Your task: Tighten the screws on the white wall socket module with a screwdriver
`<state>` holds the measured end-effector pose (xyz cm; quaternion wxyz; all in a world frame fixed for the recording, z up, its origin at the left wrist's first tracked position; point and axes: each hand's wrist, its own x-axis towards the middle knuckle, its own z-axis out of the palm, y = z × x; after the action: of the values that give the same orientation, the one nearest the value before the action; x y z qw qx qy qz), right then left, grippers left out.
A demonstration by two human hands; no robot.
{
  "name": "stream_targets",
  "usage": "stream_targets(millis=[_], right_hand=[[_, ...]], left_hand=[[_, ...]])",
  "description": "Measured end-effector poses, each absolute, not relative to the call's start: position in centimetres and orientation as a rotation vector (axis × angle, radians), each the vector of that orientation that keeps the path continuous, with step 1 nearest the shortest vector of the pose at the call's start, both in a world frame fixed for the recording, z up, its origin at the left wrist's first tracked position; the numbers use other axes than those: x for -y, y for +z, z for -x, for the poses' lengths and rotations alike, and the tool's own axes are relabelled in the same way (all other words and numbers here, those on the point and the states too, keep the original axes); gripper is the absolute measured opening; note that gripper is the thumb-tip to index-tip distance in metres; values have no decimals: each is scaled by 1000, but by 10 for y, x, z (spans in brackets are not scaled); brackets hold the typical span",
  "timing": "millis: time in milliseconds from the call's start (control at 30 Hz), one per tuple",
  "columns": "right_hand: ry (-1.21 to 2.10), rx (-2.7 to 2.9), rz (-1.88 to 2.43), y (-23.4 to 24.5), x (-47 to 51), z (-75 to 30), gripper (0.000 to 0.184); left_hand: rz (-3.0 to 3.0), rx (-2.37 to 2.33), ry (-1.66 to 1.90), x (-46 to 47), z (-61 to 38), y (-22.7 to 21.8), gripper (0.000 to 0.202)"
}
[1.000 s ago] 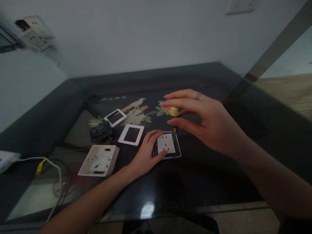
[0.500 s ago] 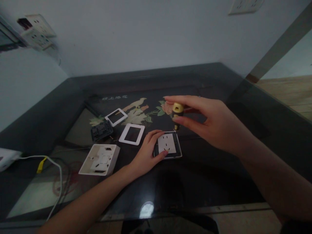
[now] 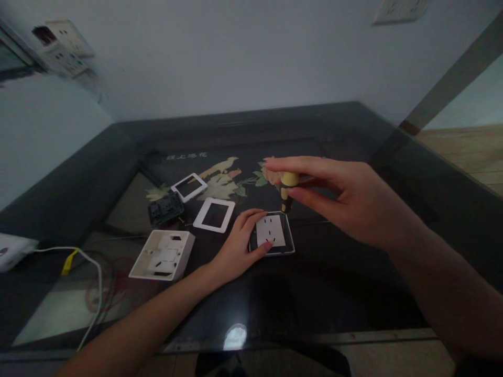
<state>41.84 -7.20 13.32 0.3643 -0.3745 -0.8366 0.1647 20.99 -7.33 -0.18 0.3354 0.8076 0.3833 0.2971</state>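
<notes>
Wears dark cloth (image 3: 475,364) far behind the grip.
Shows bare forearms (image 3: 184,288) and slender, tapering fingers (image 3: 308,164) at the grip.

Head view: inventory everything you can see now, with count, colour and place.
screwdriver: one, yellow and black, above the socket panel's far right corner
socket panel: one, white with dark surround, front centre
frames: two, white, left of the panel
open box: one, white, left
module: one, dark, beyond the box
screw-like bits: count unclear, brassy, beside the module
device: one, white, left edge
cable: one, white, yellow tag, left
wall sockets: several, white, upper corners
table: one, dark, bird-and-flower print
left hand: one, bare, on the panel
right hand: one, bare, gripping the screwdriver
</notes>
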Motion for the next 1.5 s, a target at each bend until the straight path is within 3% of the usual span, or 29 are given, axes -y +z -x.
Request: stream_targets(millis=[233,467,800,1000,1133,1300,1500], right_hand=[[61,2015,1007,121,70,-409,14],[266,2220,965,131,72,-418,44],[-63,2076,993,121,69,-411,19],[201,2230,946,131,73,-415,42],[77,2189,944,127,71,-415,25],[-117,2077,945,118,69,-409,17],[314,2137,947,129,74,-413,36]], left_hand=[[-2116,-997,782,74,-210,-3,52],[-2108,-988,768,73,-209,-2,52],[-2122,-993,764,72,-209,-4,52],[-2111,-997,763,74,-210,-2,52],[-2118,-1001,772,74,-209,-5,54],[-2123,-992,779,73,-209,-6,54],[-2101,-997,766,74,-209,-2,53]])
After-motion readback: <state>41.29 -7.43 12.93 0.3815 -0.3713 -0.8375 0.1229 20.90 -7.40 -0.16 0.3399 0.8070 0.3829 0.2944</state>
